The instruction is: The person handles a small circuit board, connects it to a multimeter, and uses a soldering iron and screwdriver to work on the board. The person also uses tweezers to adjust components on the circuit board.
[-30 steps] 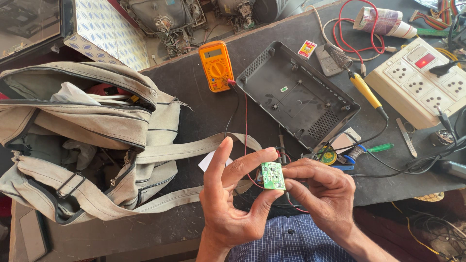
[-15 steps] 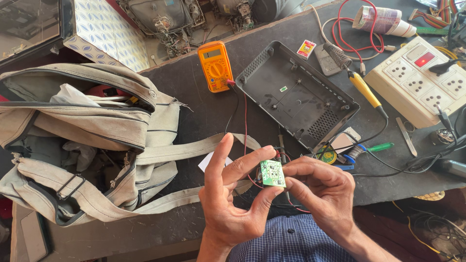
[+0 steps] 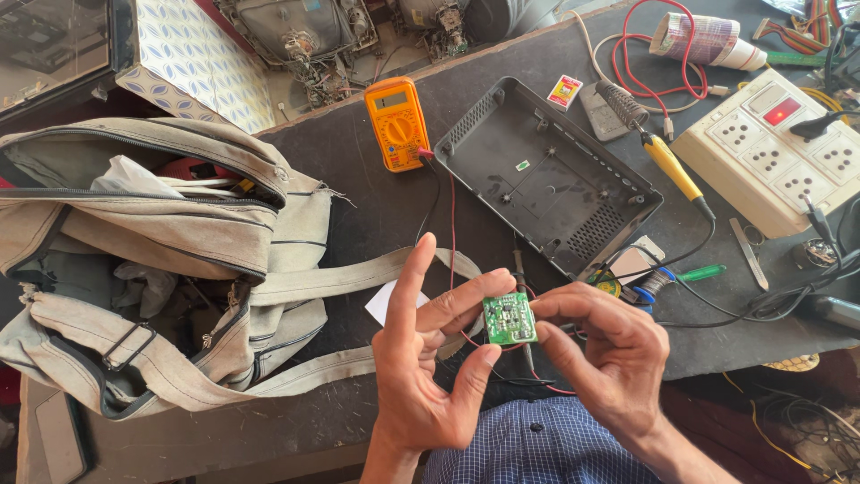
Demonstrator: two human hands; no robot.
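I hold a small green circuit board (image 3: 510, 319) between both hands, just above my lap and the near edge of the dark workbench (image 3: 376, 202). My left hand (image 3: 428, 367) is mostly open, fingers spread upward, with only the thumb and index finger closed on the board's left edge. My right hand (image 3: 607, 354) is curled, its thumb and fingertips pinching the right edge. I judge the board light, stiff and fragile: its component face should not be pressed, so the bare edges are the proper place to grip. Thin red and black wires (image 3: 451, 229) run from beneath the board away from me.

Just beyond my right hand lie a green-handled screwdriver (image 3: 700, 272) and a small coil of wire. Left of my left hand sits an open grey canvas bag (image 3: 170, 260), its straps trailing toward my fingers. Further ahead rests an empty black plastic casing (image 3: 546, 179), and beside it an orange multimeter (image 3: 397, 122). To the far right I note a yellow-handled soldering iron (image 3: 661, 152) and a white socket board (image 3: 779, 148). At the far edge stand exposed old television chassis (image 3: 296, 31).
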